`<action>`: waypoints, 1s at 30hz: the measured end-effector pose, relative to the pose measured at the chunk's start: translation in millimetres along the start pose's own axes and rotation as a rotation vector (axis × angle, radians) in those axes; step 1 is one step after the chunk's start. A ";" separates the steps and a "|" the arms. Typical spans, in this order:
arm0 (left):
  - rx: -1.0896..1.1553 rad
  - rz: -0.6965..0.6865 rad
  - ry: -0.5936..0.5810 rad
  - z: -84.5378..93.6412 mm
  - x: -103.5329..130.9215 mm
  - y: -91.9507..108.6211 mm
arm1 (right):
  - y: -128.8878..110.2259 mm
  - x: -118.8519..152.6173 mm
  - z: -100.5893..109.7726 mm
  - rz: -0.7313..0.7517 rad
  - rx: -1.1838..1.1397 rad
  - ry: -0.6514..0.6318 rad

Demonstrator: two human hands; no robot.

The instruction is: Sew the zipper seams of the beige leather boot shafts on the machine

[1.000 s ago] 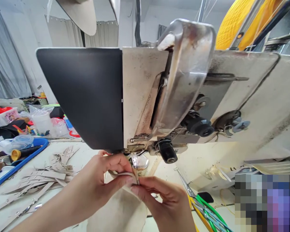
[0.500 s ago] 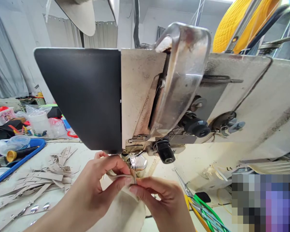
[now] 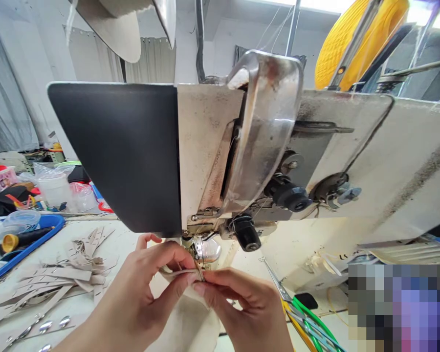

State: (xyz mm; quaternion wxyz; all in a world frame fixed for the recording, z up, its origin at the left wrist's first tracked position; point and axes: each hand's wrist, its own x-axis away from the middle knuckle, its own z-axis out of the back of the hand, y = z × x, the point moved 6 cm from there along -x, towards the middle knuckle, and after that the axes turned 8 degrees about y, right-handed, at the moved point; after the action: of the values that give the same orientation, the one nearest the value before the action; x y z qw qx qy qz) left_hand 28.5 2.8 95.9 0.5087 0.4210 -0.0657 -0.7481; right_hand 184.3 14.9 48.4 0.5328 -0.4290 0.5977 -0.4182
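Note:
Just in front of the needle area of the sewing machine, both hands pinch a beige piece of fabric. My left hand grips its folded edge between thumb and fingers. Close beside it, my right hand pinches the same edge from the right, thumb underneath. The fingertips of the two hands almost meet and hide part of the edge. Behind them shows the presser foot area, partly covered by my left fingers. The fabric hangs down between my forearms.
A pile of beige fabric strips with metal snaps lies at left, beyond it a blue tray of small containers. Scissors and tools with green and yellow handles lie right of my right hand. A yellow hat-like object hangs above.
The camera view has shifted slightly, so the machine appears a little lower and further left. Both hands keep their pinch on the fabric, with the fingertips drawn slightly closer together.

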 end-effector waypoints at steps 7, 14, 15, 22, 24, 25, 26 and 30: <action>0.024 -0.182 0.080 -1.1 4.7 6.7 | 4.3 1.2 0.2 -0.001 0.008 0.025; -0.080 -0.389 -0.048 -5.6 7.6 12.0 | 4.5 -2.6 1.4 0.119 -0.134 -0.005; -0.089 -0.402 -0.054 -5.8 7.2 12.3 | 4.2 -1.9 2.4 0.147 -0.131 0.009; -0.007 -0.350 0.056 -6.3 9.8 10.5 | 8.7 1.3 4.6 0.120 -0.182 0.051; 0.018 -0.311 0.083 -8.2 12.0 8.5 | 9.6 1.2 4.1 0.104 -0.186 0.050; 0.019 -0.302 0.093 -9.0 13.1 7.8 | 10.4 1.2 4.1 0.090 -0.190 0.055; 0.008 -0.304 0.102 -9.4 14.1 7.4 | 11.2 1.2 4.2 0.074 -0.193 0.062; -0.107 -0.359 0.095 -10.2 15.6 5.9 | 13.2 3.0 6.5 0.057 -0.185 0.119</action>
State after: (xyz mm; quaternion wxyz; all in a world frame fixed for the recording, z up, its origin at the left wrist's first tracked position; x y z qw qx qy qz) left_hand 37.8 -9.4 83.7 0.3913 0.4334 0.0744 -0.8084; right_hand 189.7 15.4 34.4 0.4662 -0.4338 0.6762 -0.3704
